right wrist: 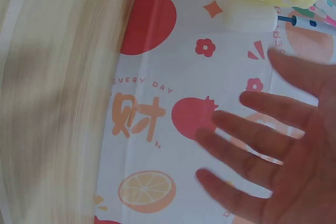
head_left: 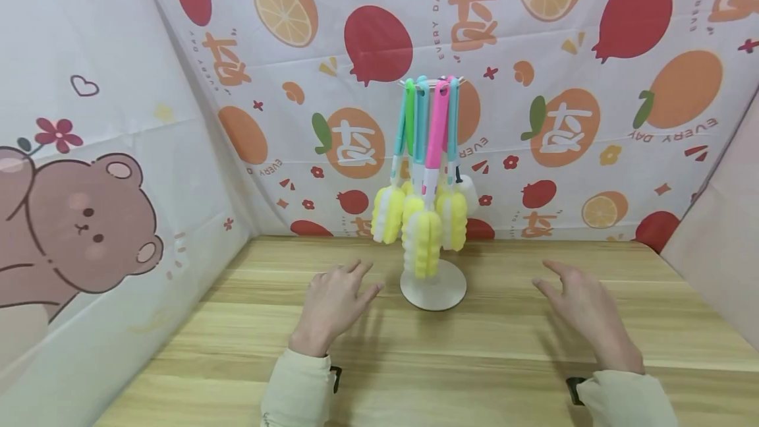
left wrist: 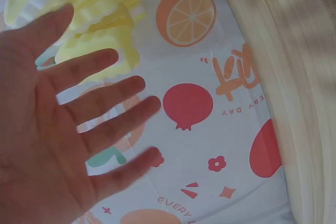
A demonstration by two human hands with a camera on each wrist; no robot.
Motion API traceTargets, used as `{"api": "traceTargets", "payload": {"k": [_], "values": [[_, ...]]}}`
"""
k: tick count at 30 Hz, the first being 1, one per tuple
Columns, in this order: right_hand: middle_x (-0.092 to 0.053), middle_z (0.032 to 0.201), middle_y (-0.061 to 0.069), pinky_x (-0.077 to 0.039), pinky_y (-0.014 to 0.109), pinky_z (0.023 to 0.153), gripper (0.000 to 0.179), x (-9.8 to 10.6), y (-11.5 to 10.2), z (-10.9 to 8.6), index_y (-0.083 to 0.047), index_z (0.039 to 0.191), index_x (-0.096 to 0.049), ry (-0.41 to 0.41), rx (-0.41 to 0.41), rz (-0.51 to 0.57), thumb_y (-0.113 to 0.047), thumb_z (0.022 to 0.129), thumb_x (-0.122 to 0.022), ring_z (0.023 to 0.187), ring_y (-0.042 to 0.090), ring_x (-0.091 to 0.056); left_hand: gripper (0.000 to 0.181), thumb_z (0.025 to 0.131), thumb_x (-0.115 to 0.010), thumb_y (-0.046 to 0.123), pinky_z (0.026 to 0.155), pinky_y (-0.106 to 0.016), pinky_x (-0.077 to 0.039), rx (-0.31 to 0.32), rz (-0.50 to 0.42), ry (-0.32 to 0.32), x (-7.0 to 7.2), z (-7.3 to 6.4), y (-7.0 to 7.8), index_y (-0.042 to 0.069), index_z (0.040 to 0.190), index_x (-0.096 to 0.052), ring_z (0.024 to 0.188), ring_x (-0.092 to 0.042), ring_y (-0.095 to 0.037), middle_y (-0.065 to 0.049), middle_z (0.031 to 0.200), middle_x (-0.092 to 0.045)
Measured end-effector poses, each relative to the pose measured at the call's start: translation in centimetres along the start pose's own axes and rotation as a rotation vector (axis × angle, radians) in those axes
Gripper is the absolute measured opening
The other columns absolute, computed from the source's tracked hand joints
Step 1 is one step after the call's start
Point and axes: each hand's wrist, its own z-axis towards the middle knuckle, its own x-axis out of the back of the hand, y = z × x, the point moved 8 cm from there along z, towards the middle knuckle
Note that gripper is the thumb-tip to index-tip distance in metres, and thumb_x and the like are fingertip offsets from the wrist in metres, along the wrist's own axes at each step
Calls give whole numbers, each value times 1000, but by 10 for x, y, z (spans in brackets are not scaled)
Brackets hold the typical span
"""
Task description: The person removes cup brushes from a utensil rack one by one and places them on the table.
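Observation:
Several sponge brushes [head_left: 422, 242] with yellow and white heads hang by their blue, green and pink handles from a white stand with a round base [head_left: 434, 296]. One white-headed brush [head_left: 467, 194] hangs at the back right. My left hand [head_left: 335, 305] is spread just left of the stand, touching nothing. Farther off on the right, my right hand [head_left: 584, 308] is also spread and holds nothing. In the left wrist view, yellow sponge heads [left wrist: 100, 51] show behind the thumb. A white sponge head [right wrist: 251, 16] appears above my fingers in the right wrist view.
The stand is on a wood-grain table [head_left: 492, 374]. A white cloth printed with fruit [head_left: 379, 45] hangs behind it. A cloth with a bear picture [head_left: 89, 223] closes the left side, and a pale cloth [head_left: 726, 216] closes the right.

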Motion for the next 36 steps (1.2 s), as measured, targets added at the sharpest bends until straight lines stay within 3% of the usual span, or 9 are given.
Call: {"api": "traceTargets", "payload": {"k": [3, 6, 16, 19, 26, 32, 36], "values": [[-68, 111, 32, -54, 57, 69, 38, 8, 0, -1, 9, 122, -65, 93, -10, -4, -17, 95, -70, 95, 48, -67, 35, 94, -74, 30, 75, -51, -57, -45, -14, 113, 7, 1, 2, 3, 116, -74, 92, -71, -36, -12, 111, -74], [-71, 103, 30, -53, 53, 62, 34, 13, 1, -2, 9, 118, -68, 137, -22, -2, -15, 94, -71, 88, 45, -69, 29, 93, -75, 27, 70, -48, -58, -56, -37, 166, 9, 2, 2, 3, 109, -76, 86, -72, -32, -11, 104, -75], [-72, 104, 27, -53, 54, 65, 33, 16, 4, -4, 9, 114, -69, 157, -15, 19, -17, 94, -71, 84, 42, -70, 24, 95, -73, 26, 73, -47, -58, -65, -44, 122, -3, 6, 6, 5, 105, -77, 89, -73, -30, -9, 102, -76], [-72, 105, 27, -53, 53, 64, 33, 17, 6, -5, 9, 114, -69, 157, -12, 28, -18, 95, -69, 84, 42, -70, 23, 96, -71, 25, 76, -48, -58, -78, -36, 73, -15, 10, 10, 6, 106, -77, 93, -73, -30, -9, 103, -76], [-73, 101, 25, -52, 52, 63, 32, 17, 8, -6, 8, 112, -70, 165, -18, 38, -20, 96, -68, 84, 42, -70, 22, 98, -68, 28, 79, -53, -56, -102, -69, -105, -56, 22, 24, 9, 102, -77, 93, -72, -28, -5, 100, -76], [-73, 97, 26, -52, 52, 62, 33, 16, 4, -3, 8, 113, -70, 166, -29, 33, -21, 96, -68, 84, 43, -70, 24, 98, -67, 30, 88, -57, -50, -44, -133, -265, -88, 32, 32, 12, 111, -77, 103, -68, -27, -3, 106, -74], [-73, 102, 25, -53, 53, 64, 34, 16, 3, -2, 8, 113, -70, 158, -29, 33, -21, 97, -67, 86, 43, -70, 27, 97, -67, 31, 91, -58, -48, -13, -142, -357, -106, 32, 34, 14, 116, -76, 109, -65, -28, -2, 112, -72]]}}
